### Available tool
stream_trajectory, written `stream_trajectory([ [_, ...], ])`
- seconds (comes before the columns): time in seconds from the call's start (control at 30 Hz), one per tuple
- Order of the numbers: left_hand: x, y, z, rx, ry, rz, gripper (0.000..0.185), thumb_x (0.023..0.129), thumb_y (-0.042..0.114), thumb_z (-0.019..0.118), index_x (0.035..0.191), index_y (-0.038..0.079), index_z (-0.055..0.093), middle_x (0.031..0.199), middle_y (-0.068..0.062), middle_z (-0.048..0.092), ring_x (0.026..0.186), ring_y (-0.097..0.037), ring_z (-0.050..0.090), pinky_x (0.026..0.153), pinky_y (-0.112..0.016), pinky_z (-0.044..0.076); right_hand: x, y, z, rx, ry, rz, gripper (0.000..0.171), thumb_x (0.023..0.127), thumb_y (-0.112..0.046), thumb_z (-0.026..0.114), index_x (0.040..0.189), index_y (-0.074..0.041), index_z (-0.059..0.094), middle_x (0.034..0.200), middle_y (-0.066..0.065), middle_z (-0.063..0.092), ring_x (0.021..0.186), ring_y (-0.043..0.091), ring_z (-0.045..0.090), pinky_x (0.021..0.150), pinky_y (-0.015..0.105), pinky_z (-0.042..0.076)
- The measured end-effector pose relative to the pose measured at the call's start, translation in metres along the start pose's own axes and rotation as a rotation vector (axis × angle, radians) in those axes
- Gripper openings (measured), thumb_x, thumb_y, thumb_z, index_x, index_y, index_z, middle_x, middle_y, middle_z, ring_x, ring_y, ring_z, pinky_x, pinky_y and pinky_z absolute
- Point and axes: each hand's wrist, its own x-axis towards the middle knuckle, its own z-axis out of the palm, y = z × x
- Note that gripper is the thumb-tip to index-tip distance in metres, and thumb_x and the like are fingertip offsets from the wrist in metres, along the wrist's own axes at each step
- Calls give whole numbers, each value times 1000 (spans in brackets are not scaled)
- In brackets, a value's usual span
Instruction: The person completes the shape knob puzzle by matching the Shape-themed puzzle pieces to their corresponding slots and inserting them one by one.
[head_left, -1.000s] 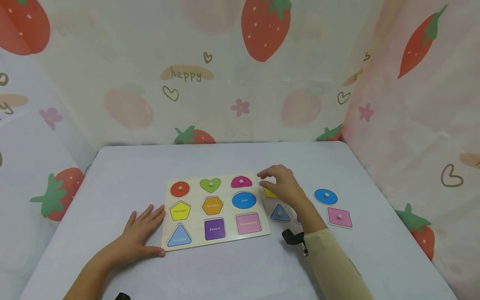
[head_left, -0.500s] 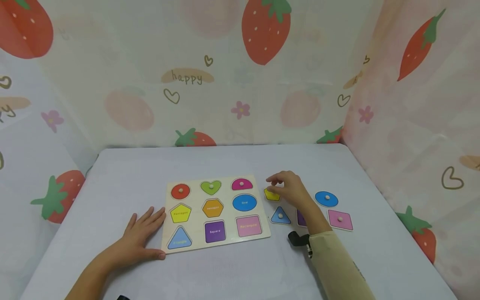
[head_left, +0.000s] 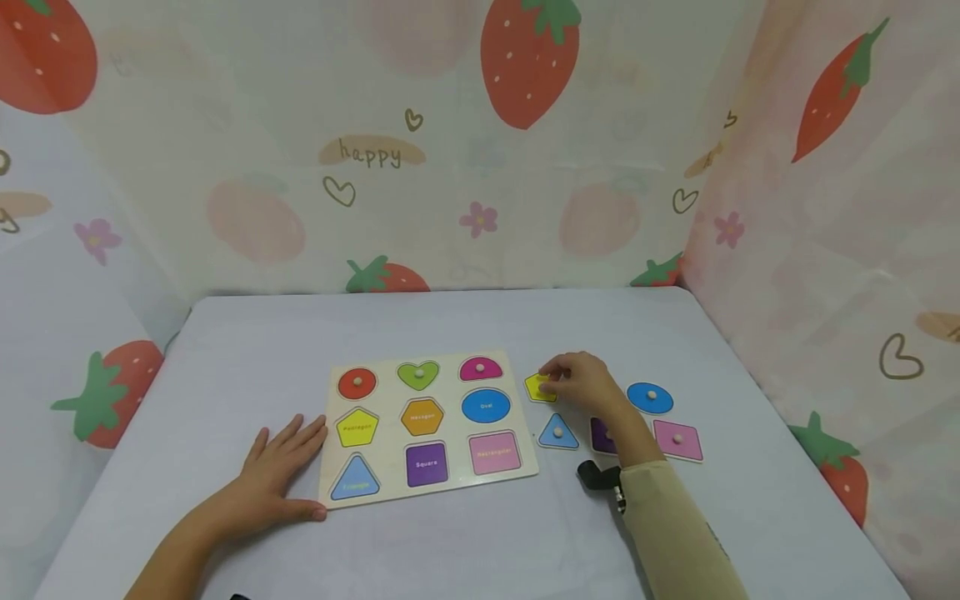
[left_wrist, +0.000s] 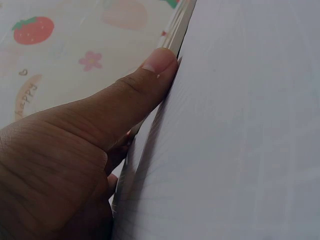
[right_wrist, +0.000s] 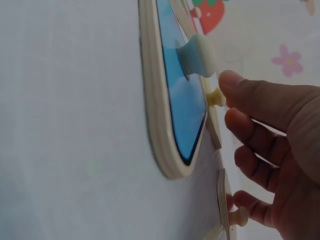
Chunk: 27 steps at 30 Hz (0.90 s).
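Observation:
A pale wooden puzzle board (head_left: 462, 482) lies on the table with coloured shapes; its red circle, green heart and magenta half-circle have knobs. My left hand (head_left: 277, 479) lies flat against the board's left edge, fingers spread. In the left wrist view the thumb (left_wrist: 135, 95) meets that edge. My right hand (head_left: 585, 385) is over the yellow pentagon piece (head_left: 535, 388), thumb and index finger on either side of its knob (right_wrist: 215, 97). A gap shows between those fingertips in the right wrist view. The blue triangle piece (head_left: 558, 433) is just nearer.
Right of the board lie a blue oval piece (head_left: 649, 398), a pink rectangle piece (head_left: 678, 440) and a purple square piece (head_left: 602, 436), which is partly hidden by my right wrist. A strawberry-print curtain (head_left: 480, 167) stands behind the white table (head_left: 435, 550).
My right hand has moved right from the board's upper right corner and come down to the yellow pentagon piece, its fingers drawing closer to the knob. My left hand stays at the board.

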Motion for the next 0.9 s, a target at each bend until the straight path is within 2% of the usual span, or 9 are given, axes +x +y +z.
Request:
stream_trajectory([
  [0.27,-1,0,-1,-10,3,16,120,68,66,83,161,9,33,169,-13,26,156,-45,7,120,-68,-14,0,0,2,-10,-9,1,21,88,-28,82,105,-17,79,89,-1,67,90,21,56,77,33,48],
  [0.6,-1,-1,-1,-14,11,29,120,68,66,84,160,9,33,169,-13,27,156,-45,7,120,-68,-14,-1,-1,5,-16,4,23,15,89,-28,81,99,-18,79,88,-3,71,90,21,59,83,38,48],
  [0.9,0,-1,0,-15,6,13,120,68,66,84,161,11,33,169,-11,26,156,-44,6,120,-67,-15,-2,-9,2,-18,45,-1,15,91,-28,80,102,-18,80,95,-1,71,96,23,57,84,38,51],
])
